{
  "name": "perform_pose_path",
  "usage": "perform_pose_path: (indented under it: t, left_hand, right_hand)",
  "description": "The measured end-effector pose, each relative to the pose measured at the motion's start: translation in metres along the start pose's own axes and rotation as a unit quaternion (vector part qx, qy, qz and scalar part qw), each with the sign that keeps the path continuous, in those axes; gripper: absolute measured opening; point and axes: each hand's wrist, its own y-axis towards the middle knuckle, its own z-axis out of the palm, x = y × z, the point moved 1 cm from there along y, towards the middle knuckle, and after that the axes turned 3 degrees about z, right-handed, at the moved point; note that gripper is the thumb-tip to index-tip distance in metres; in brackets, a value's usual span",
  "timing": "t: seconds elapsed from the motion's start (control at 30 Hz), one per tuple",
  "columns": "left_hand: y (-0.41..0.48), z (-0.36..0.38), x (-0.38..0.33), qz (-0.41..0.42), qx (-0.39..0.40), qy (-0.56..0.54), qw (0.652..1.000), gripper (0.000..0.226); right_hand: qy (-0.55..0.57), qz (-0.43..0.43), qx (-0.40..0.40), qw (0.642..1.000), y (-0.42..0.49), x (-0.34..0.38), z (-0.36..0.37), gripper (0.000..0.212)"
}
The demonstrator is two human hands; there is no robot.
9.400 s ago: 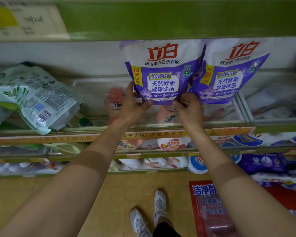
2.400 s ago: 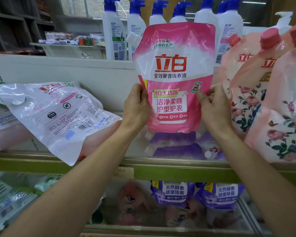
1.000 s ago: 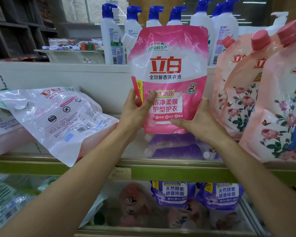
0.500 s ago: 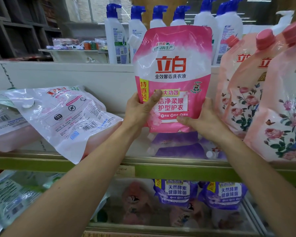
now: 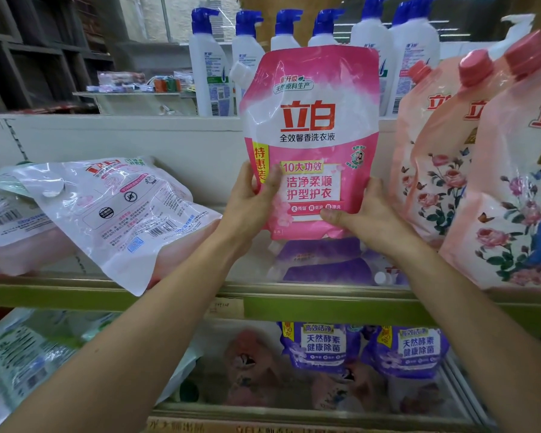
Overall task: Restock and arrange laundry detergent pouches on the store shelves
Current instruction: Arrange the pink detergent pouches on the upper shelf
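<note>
Left hand (image 5: pixel 247 207) grips the lower left edge of the pink detergent pouch (image 5: pixel 313 126), with the thumb lying on the printed front and the fingers hidden behind it.

At the far left of the upper shelf, a white pouch (image 5: pixel 122 214) lies flat with its barcode side up, and it partly overhangs the green shelf edge (image 5: pixel 325 307). Behind the shelf's back wall stand white bottles with blue pumps (image 5: pixel 208 67).

In the middle, the pink detergent pouch is held upright, front toward the camera, with its white spout at the upper left corner. Its bottom is just above some purple pouches (image 5: pixel 322 260) that lie flat on the shelf; I cannot tell if it touches them. The right hand (image 5: pixel 366 217) clasps the lower right corner, thumb across the front.

To the right stand peach floral pouches (image 5: pixel 428 182) with pink caps, just beside the held pouch. On the shelf below, two purple upright pouches (image 5: pixel 319 345) stand side by side.
</note>
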Motion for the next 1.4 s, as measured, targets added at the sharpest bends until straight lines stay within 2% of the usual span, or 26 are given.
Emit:
perform_pose_path:
  t: [0.07,0.13,0.2,0.27,0.3,0.4,0.53,0.7,0.9,1.1,1.23,1.4]
  left_hand:
    - [-0.001,-0.002,0.000,0.007,-0.019,0.000,1.000,0.022]
    - [0.000,-0.004,0.001,-0.003,-0.041,-0.012,0.999,0.027]
    - [0.000,-0.004,0.003,-0.006,-0.066,-0.001,0.998,0.027]
    - [0.001,-0.003,0.005,0.005,-0.085,0.018,0.996,0.024]
    - [0.002,-0.002,0.007,0.009,-0.096,0.024,0.995,0.023]
    - [0.008,-0.001,0.009,0.035,-0.137,0.069,0.988,0.023]
    - [0.018,0.000,0.009,0.099,-0.214,0.143,0.961,0.023]
    - [0.023,0.002,0.011,0.059,-0.278,0.106,0.953,0.029]
    - [0.029,0.002,0.014,0.046,-0.270,0.097,0.957,0.029]
    - [0.033,0.000,-0.006,0.060,-0.229,0.067,0.969,0.019]
    - [0.052,-0.007,-0.034,0.105,-0.205,0.030,0.973,0.022]
    - [0.067,-0.009,-0.045,0.095,-0.208,0.025,0.973,0.025]
  right_hand:
    - [-0.007,0.003,-0.005,1.000,0.000,-0.001,-0.001,0.073]
    - [-0.007,0.009,-0.011,1.000,0.000,0.000,-0.002,0.074]
    - [0.072,0.018,-0.010,0.997,0.002,0.002,-0.003,0.068]
    - [0.194,0.024,-0.022,0.980,0.004,0.005,-0.004,0.052]
    - [0.212,0.015,-0.039,0.976,0.005,0.007,-0.005,0.044]
    - [0.203,-0.016,-0.072,0.976,0.009,0.008,-0.003,0.029]
    - [0.186,-0.018,-0.117,0.975,0.015,0.005,-0.003,0.023]
    - [0.133,-0.045,-0.133,0.981,0.019,0.005,0.001,0.015]
    - [0.120,-0.053,-0.139,0.982,0.024,0.007,0.005,0.019]
    - [0.180,-0.047,-0.109,0.976,0.023,0.013,0.002,0.021]
    - [0.233,-0.047,-0.112,0.965,0.030,0.028,-0.001,0.008]
    - [0.291,-0.040,-0.132,0.947,0.041,0.042,-0.001,0.011]
